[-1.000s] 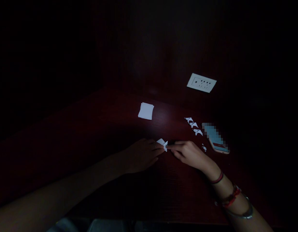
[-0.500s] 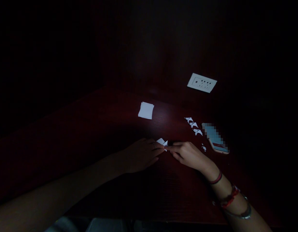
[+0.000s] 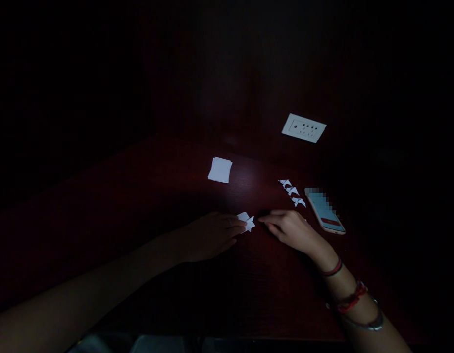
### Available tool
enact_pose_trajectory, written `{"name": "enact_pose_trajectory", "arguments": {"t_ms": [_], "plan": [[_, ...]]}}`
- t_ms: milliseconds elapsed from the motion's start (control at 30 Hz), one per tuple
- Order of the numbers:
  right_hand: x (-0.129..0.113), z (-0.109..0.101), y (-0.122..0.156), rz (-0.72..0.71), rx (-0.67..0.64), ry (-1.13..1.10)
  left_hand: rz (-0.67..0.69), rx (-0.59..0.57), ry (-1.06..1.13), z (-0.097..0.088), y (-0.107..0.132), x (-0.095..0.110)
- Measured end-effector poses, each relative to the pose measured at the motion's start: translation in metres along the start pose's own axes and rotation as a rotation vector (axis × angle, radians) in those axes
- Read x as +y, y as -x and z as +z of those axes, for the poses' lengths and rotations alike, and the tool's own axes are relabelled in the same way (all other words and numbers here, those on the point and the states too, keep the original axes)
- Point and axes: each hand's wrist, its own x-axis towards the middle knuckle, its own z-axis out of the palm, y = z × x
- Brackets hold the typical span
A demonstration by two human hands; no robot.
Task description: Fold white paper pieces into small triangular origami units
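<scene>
A small folded white paper [image 3: 250, 223] with pointed flaps lies on the dark red table [image 3: 175, 191]. My left hand [image 3: 214, 235] rests over its left side, fingers stretched out flat and fingertips pressing it against the tabletop. To the right, my right hand [image 3: 291, 228] is apart from the paper by a small gap. Its index finger points toward the paper and the other fingers are loosely bent, with nothing visible in them. The underside of that hand is in shadow.
A stack of white square paper [image 3: 220, 170] lies farther back. Three small folded paper pieces [image 3: 292, 191] sit in a row at the right, beside a phone [image 3: 325, 211] with a lit screen. A white socket plate [image 3: 304, 128] is on the back panel. Surroundings are very dark.
My right index finger has come off the folded paper and drawn back to the right. My left fingers have shifted slightly left, exposing more of the paper. The view has moved slightly.
</scene>
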Motion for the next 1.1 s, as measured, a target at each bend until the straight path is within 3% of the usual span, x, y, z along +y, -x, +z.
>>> {"name": "enact_pose_trajectory", "arguments": {"t_ms": [100,333,667,933,1100], "plan": [[0.004,0.002,0.0,0.049,0.048,-0.027,0.033,0.006,0.016,0.0,0.0,-0.004],[-0.001,0.01,-0.001,-0.066,-0.049,-0.086,-0.009,0.002,0.029,-0.006,-0.002,-0.003],[-0.003,0.01,-0.005,-0.06,-0.045,-0.173,0.031,0.021,-0.01,-0.001,-0.001,-0.006],[0.003,0.016,0.0,0.036,0.084,-0.203,0.071,-0.006,0.025,0.004,0.001,-0.023],[0.001,0.018,-0.005,0.053,0.107,-0.242,0.099,0.021,0.083,-0.01,-0.001,-0.025]]}}
